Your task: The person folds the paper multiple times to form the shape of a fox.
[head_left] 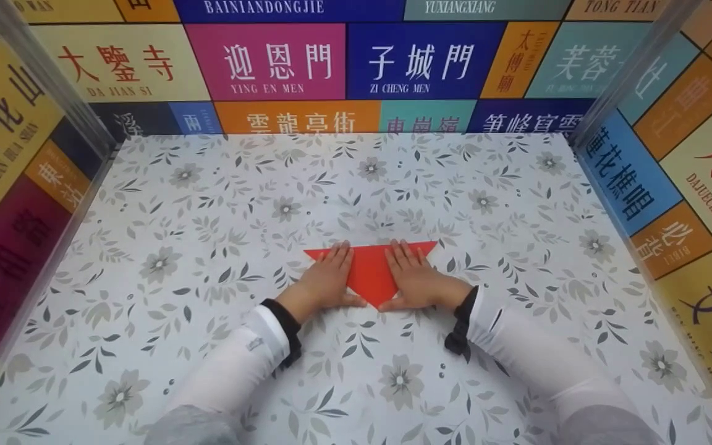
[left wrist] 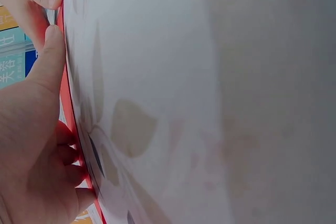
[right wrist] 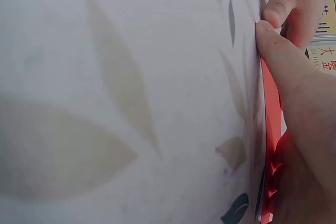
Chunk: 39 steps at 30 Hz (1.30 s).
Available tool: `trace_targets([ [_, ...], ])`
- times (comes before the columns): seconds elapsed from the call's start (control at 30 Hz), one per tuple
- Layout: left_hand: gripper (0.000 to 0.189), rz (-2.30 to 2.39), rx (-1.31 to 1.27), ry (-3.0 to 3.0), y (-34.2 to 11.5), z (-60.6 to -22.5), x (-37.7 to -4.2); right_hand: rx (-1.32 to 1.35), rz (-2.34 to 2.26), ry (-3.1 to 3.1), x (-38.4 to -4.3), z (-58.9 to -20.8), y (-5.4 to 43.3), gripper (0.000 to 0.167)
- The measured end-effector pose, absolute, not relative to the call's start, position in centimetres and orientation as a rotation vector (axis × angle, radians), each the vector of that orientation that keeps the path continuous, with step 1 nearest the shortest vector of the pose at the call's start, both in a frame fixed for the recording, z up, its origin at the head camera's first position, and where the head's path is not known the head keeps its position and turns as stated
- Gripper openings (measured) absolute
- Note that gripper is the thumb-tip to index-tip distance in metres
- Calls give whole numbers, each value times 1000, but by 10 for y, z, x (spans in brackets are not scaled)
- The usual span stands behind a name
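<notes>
A flat, bright red paper triangle [head_left: 373, 272] lies on the table, its long edge toward 12 o'clock and its point toward 6, with the other corners at 10 and 2. How many layers it has, I cannot tell.

The bare left hand [head_left: 330, 278] covers its 9 o'clock side and the bare right hand [head_left: 415, 278] its 3 o'clock side, so the middle shows between them. Both hands lie with fingers extended toward 12 and rest on the paper without pinching it; the thumbs reach inward near the 6 o'clock point. This even placing seems meant to press the sheet flat and stop it from sliding or springing up.

Beneath spreads a white tablecloth with grey flowers and leaves [head_left: 356, 191], whose smooth, level surface probably gives firm backing.
</notes>
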<state>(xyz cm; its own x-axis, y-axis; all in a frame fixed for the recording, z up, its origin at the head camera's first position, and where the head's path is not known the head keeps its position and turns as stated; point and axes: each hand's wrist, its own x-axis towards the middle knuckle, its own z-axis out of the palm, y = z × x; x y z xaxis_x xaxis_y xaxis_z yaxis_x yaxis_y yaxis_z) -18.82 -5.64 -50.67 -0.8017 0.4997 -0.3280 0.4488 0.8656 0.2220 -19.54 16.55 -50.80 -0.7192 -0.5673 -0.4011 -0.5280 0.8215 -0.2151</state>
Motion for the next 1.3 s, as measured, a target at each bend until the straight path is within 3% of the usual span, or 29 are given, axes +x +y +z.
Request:
trace_targets([
  [0.43,101,295,730,2660,-65,-506,-188,-833,-157,2563,-195,-509,167,109],
  [0.87,105,212,665,2625,-79,-509,-187,-862,-248,2550,-202,-504,174,103],
  [1.1,103,172,684,2601,-76,-501,-183,-1010,-282,2590,-204,-503,184,82],
  [1.3,103,156,677,2608,-78,-498,-183,-1229,-302,2700,-203,-500,187,43],
])
